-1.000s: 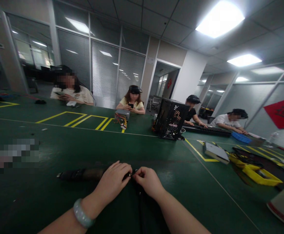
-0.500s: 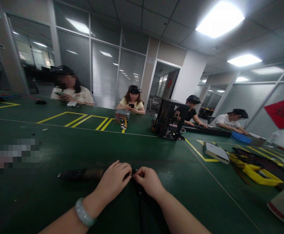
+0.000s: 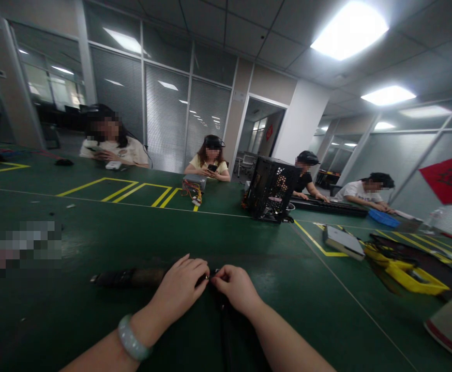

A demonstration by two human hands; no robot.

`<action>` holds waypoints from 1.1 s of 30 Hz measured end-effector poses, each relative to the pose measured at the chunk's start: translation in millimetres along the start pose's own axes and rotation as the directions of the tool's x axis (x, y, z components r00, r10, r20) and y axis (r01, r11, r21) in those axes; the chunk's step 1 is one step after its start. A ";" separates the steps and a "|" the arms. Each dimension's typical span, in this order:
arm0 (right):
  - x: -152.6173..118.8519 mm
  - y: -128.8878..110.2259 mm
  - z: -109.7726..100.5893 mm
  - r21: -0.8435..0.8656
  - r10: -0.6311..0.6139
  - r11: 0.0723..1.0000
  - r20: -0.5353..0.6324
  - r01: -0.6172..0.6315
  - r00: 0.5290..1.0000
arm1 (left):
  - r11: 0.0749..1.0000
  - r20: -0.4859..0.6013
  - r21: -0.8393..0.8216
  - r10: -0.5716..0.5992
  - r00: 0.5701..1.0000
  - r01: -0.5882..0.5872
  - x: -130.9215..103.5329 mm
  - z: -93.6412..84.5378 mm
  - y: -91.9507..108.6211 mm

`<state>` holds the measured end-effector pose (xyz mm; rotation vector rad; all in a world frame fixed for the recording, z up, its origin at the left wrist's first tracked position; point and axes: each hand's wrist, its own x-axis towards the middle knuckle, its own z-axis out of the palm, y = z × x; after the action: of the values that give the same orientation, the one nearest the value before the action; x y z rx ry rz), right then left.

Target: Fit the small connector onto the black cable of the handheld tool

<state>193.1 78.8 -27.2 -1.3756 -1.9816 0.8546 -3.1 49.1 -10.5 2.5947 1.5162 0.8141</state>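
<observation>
On the green table (image 3: 152,320) lies a dark, long tool (image 3: 129,277) with a metal tip pointing left. My left hand (image 3: 185,281) rests over the right end of this tool, fingers bent around it. Just beside it, my right hand (image 3: 236,287) is closed in a pinch, its fingertips close to those of my left hand. A small shiny bit shows between the two hands; what my right fingers pinch is too small to name. From there a black cable (image 3: 224,330) runs down toward the near edge.
A black computer case (image 3: 272,190) stands beyond my hands. Behind it to the left is a power supply (image 3: 195,183) with wires. To the right are a grey metal box (image 3: 344,242), a yellow tray (image 3: 418,280) and a blue basket (image 3: 383,218). Several people sit across the table.
</observation>
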 end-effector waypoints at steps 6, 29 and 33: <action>-0.2 0.5 0.1 0.022 0.010 1.000 0.007 -0.010 1.000 | 1.000 -0.004 0.000 0.010 1.000 -0.010 0.3 -1.7 0.7; -0.8 -3.0 -2.5 0.009 -0.001 1.000 0.008 0.001 1.000 | 1.000 0.011 0.005 0.020 1.000 -0.020 -0.5 -1.9 2.0; -0.8 -1.4 -1.6 0.016 0.012 1.000 0.026 -0.013 1.000 | 1.000 0.009 0.003 -0.001 1.000 0.001 -1.0 -1.3 2.2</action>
<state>193.7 77.9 -25.2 -1.3760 -1.9830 0.8960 -2.2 46.8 -9.1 2.5959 1.5178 0.8001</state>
